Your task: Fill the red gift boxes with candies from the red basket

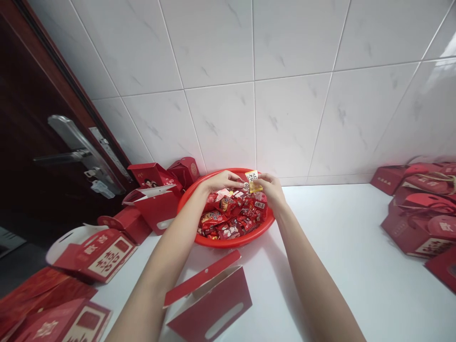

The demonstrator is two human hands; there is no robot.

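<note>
A round red plastic basket holds a heap of wrapped candies, mostly in red wrappers. Over its far side, my right hand pinches a small yellow-and-white candy packet between thumb and fingers. My left hand reaches in from the left, its fingertips drawn together beside that packet. A pale bit of wrapper shows at those fingertips, too small to make out. In front of the basket stands a red gift box with its lid flap raised.
Several red gift boxes line the table's left side, some with lids up. More red boxes are grouped at the right. A tiled wall rises behind the white table. A dark door with a metal handle stands at left.
</note>
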